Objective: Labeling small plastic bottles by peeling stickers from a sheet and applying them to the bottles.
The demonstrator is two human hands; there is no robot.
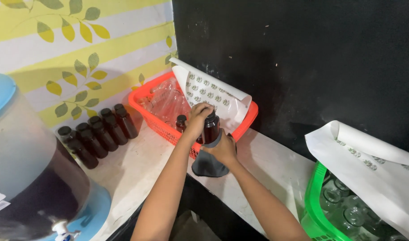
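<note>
My left grip (199, 117) is curled tight over the cap of a small dark bottle (211, 130), fingers wrapped around the top, thumb side pressed in. My right grip (223, 149) is closed around the bottle's lower body, through a dark grey cloth (209, 166) that hangs limp below my palm. So both hands are on it, no gap showing.

The bottle stands upright, long axis vertical, cap pointing up, right at the front rim of the orange basket (155, 122). It's smooth and glossy, brown-black, cylindrical with a narrower neck. The cloth looks soft and matte, folded loosely.

The basket is slotted plastic, holding clear crinkly bottles (166, 100) and a curled white sheet of small round stickers (213, 91). One more dark bottle (181, 122) stands inside, just beside my left wrist.

On the pale table (133, 169), to the left, a cluster of capped dark bottles (97, 134) stands upright against the striped wall. A green basket (313, 201) sits at the right.
</note>
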